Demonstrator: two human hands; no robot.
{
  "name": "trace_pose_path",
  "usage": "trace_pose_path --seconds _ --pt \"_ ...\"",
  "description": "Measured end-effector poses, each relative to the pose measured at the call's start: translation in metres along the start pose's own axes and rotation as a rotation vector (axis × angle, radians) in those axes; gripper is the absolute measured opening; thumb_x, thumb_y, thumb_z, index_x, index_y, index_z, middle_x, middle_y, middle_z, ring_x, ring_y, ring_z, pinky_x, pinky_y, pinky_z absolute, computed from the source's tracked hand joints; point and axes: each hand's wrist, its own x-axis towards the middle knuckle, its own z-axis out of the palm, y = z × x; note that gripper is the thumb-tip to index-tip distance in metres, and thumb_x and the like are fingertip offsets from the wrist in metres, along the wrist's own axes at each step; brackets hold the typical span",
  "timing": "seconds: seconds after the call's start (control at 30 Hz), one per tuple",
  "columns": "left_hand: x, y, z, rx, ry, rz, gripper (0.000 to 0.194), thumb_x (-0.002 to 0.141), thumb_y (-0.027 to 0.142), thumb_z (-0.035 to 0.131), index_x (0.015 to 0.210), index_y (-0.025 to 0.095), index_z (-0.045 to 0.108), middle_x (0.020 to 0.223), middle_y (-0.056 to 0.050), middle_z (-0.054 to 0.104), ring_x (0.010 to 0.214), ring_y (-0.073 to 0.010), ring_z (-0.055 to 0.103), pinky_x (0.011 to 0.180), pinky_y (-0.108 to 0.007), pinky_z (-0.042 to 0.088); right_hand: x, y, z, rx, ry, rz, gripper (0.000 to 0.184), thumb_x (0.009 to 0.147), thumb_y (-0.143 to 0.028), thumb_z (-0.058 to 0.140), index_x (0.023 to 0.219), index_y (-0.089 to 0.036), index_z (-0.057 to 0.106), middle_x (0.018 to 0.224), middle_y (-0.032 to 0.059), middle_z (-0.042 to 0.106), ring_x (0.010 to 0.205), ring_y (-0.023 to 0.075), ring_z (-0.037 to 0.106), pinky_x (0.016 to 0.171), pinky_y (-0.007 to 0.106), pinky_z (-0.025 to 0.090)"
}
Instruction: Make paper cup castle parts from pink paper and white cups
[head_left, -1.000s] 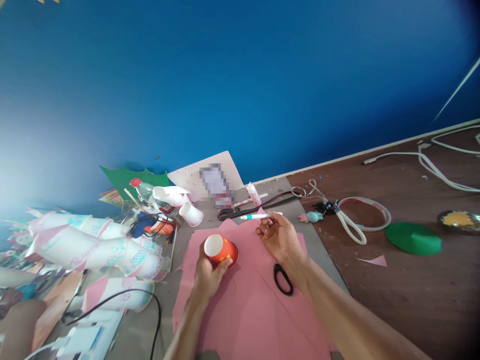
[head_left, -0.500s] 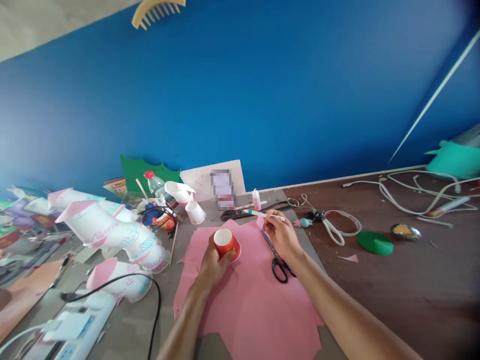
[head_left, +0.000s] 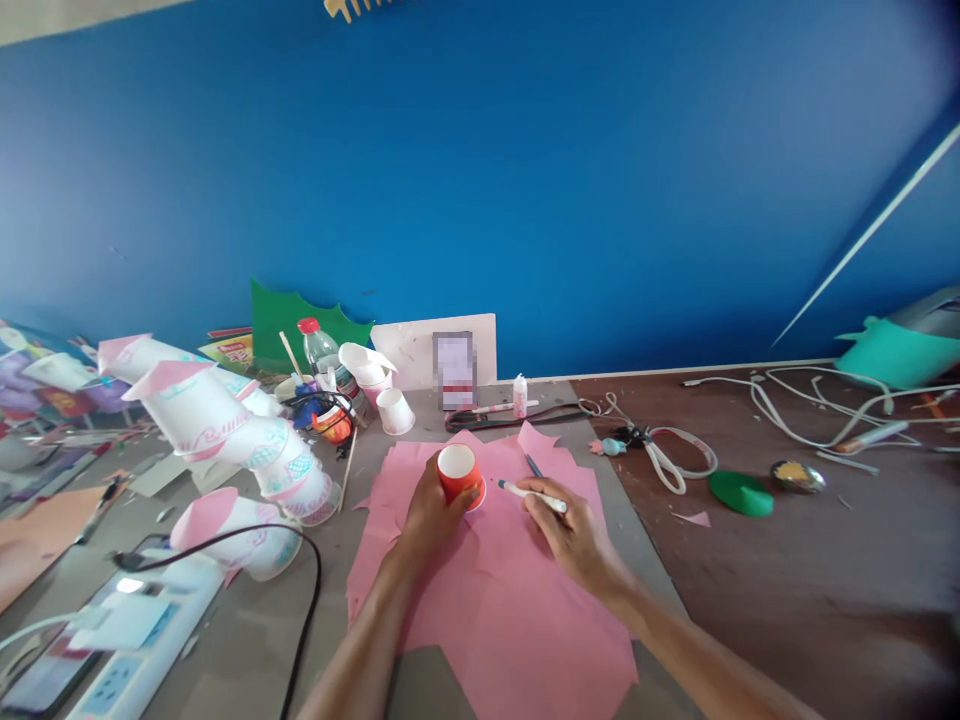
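Blue wall (head_left: 480, 180) at twelve o'clock, paler toward ten, a white line (head_left: 868, 237) slanting between two and three; tabletop (head_left: 787, 610) brown at four, grey at seven.

the right hand (head_left: 566, 530) has come lower over the pink paper (head_left: 517, 620), bringing the pen (head_left: 514, 490) from the far edge to just beside the red cup (head_left: 456, 486); the scissors (head_left: 533, 466) (handles in plain sight before) now show only some blade.
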Motion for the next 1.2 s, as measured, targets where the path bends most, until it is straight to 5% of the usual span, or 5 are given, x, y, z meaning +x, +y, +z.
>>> trace_pose_path --seconds 0.13,0.27,0.83,1.2 --pt "0.001 0.003 0.000 -0.005 0.002 0.013 0.049 0.075 0.034 0.065 0.118 0.017 0.050 0.109 -0.011 0.064 0.103 -0.0254 0.060 0.091 -0.040 0.045 -0.002 0.001 0.005 -0.196 -0.033 -0.137 0.016 0.082 -0.031 0.064 0.094 -0.028 0.073 0.090 0.0039 0.072 0.074 0.0196 0.065 0.061 0.027 0.048" --pt "0.001 0.006 -0.002 -0.006 -0.017 0.023 0.046 0.076 0.031 0.064 0.117 0.017 0.050 0.110 -0.011 0.063 0.103 -0.0249 0.059 0.092 -0.040 0.045 0.001 0.004 0.008 -0.329 -0.063 -0.214 0.020 0.085 -0.028 0.057 0.099 -0.030 0.071 0.094 0.0046 0.072 0.081 0.0220 0.066 0.069 0.032 0.050" --pt "0.000 0.005 0.000 -0.046 0.010 0.043 0.044 0.074 0.029 0.067 0.115 0.020 0.054 0.107 -0.008 0.064 0.100 -0.0254 0.060 0.091 -0.041 0.046 0.009 0.011 0.008 -0.494 -0.123 -0.317 0.020 0.084 -0.022 0.057 0.096 -0.031 0.070 0.087 0.0028 0.072 0.079 0.0228 0.064 0.073 0.036 0.045" --pt "0.002 0.002 0.001 -0.017 -0.012 0.101 0.042 0.075 0.027 0.065 0.114 0.018 0.051 0.110 -0.009 0.063 0.101 -0.0244 0.059 0.089 -0.039 0.046 -0.023 -0.001 0.016 -0.739 -0.275 -0.449 0.022 0.088 -0.016 0.052 0.102 -0.027 0.065 0.079 0.0041 0.070 0.068 0.0209 0.061 0.068 0.035 0.037"
